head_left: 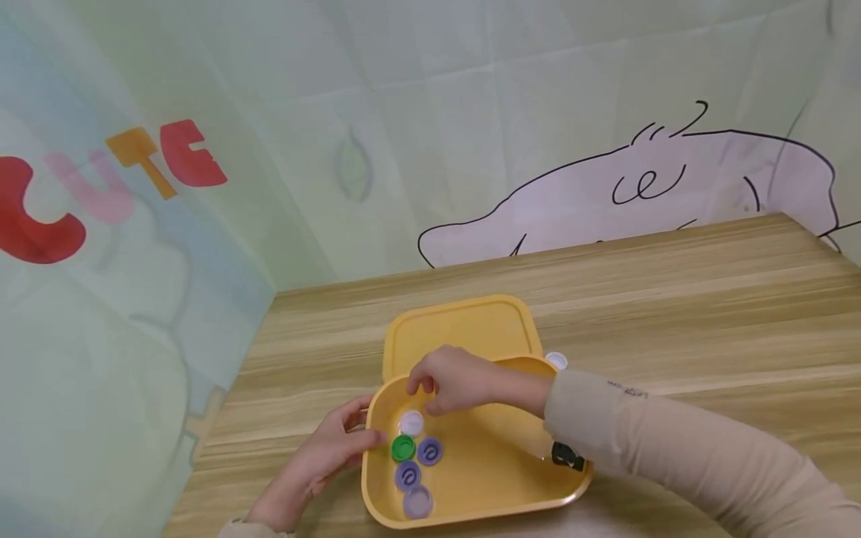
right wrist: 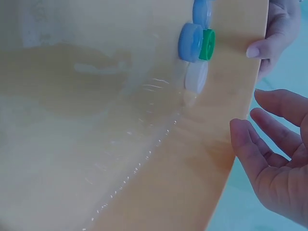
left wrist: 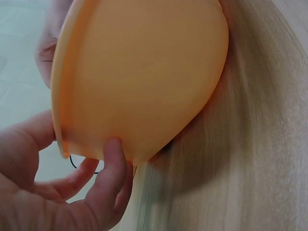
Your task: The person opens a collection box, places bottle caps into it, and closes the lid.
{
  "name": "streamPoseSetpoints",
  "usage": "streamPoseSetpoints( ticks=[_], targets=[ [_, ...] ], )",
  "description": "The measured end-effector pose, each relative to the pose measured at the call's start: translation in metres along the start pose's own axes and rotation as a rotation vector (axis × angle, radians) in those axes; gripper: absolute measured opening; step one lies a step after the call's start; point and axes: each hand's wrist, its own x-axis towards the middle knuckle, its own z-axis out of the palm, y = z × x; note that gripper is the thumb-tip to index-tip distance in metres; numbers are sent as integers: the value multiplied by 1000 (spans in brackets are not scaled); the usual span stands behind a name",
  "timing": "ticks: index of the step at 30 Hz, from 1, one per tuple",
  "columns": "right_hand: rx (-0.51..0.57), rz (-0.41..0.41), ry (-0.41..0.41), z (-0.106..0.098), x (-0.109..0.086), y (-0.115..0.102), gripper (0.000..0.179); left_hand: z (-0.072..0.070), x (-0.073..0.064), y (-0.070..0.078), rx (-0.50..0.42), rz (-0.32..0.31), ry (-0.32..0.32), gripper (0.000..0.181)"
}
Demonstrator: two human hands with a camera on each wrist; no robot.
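My left hand (head_left: 329, 448) grips the left wall of a yellow plastic box (head_left: 484, 510), thumb at the rim and fingers outside; the left wrist view shows fingertips against the outer wall. Inside, along the left side, lie several bottle caps: a white cap (head_left: 411, 423), a green cap (head_left: 403, 448), a purple cap (head_left: 430, 450), another purple cap (head_left: 407, 475) and a paler one (head_left: 418, 501). Over the back left part of the box hovers my right hand (head_left: 457, 381), its fingers loosely bent with nothing between them in the right wrist view (right wrist: 274, 154).
A yellow lid (head_left: 464, 329) lies flat behind the box on the wooden table (head_left: 673, 299). Near the box's back right corner is a white cap (head_left: 556, 360). Glossy reflections and a line of small bright dots show inside the box. A printed cloth (head_left: 538, 97) hangs behind the table.
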Motion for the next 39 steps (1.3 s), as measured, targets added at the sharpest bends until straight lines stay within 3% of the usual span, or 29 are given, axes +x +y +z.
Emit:
streamPoseSetpoints(
  ticks=[27, 39],
  targets=[
    [17, 46, 30, -31, -15, 1, 28, 1, -1, -2, 11, -4, 22, 66],
    [43, 84, 79, -44, -29, 14, 25, 0, -1, -2, -9, 14, 4, 66]
  ],
)
